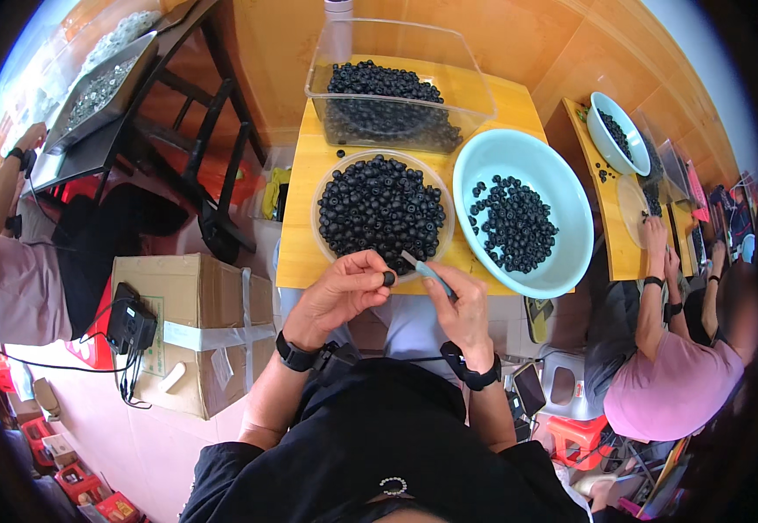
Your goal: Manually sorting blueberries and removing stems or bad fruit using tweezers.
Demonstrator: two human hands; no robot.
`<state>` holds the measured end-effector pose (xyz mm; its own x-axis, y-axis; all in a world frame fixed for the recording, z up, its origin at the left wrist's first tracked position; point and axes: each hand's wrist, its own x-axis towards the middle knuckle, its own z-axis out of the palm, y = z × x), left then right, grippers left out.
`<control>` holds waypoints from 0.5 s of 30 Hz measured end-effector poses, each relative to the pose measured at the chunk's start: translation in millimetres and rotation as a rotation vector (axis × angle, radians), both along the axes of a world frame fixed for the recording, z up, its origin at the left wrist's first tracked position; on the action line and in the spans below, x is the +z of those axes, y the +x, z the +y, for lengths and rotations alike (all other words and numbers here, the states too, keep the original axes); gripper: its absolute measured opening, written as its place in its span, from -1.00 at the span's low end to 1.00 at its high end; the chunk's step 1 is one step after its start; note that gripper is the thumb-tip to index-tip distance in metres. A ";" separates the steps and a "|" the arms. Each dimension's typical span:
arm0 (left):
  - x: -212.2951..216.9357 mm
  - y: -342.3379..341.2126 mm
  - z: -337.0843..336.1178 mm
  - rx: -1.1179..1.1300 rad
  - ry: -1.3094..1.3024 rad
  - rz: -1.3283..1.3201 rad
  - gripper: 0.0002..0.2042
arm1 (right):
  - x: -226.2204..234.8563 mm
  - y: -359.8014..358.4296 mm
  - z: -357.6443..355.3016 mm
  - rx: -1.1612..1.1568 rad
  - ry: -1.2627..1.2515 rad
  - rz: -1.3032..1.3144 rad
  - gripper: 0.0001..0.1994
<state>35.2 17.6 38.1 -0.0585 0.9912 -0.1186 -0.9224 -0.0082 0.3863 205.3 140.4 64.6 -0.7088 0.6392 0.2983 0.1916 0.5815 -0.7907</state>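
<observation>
Left hand [344,292] pinched one small black piece [388,278] between thumb and forefinger, other fingers curled. Right hand [464,312] was closed around a small blade tool [431,274], fingers wrapped over the handle. Key relation: piece sat at the left fingertips, on the side facing the right hand; the blade slanted away from the right hand, forward and leftward, its tip ahead of the piece and just to its right, seemingly apart. Left hand was nearer the piece, being on it. Piece looked roundish, matte, no clear long axis; tool was long and thin, bare metal blade, smooth pale-blue handle.

Just ahead of both hands: shallow round tray [315,218], translucent rim, heaped with matte black beads [383,205], some with visible holes. Right and ahead of the right hand: glossy pale-blue plastic basin [575,222], more beads inside. Farther ahead, past the tray: clear rectangular bin [475,100], also bead-filled. All stood on a yellow wood-grained table [294,253].
</observation>
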 end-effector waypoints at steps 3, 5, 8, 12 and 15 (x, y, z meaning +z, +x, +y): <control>-4.1 0.2 2.0 -0.011 0.007 -0.007 -0.88 | 9.9 -6.8 -8.6 0.060 -0.057 0.092 -0.82; -4.8 -0.7 1.0 -0.013 -0.008 0.044 -0.87 | 20.9 -12.6 -15.2 0.148 -0.204 0.119 -0.81; -0.4 1.9 1.2 -0.031 -0.041 0.112 -0.85 | 17.2 -15.6 -15.8 0.215 -0.250 0.113 -0.79; 1.6 0.7 -4.2 -0.096 -0.033 0.133 -0.80 | 4.2 -14.8 -19.4 0.234 -0.481 0.091 -0.81; -10.1 2.2 -3.0 -0.136 -0.030 0.085 -0.73 | -3.2 -12.4 -21.6 0.232 -0.742 0.162 -0.83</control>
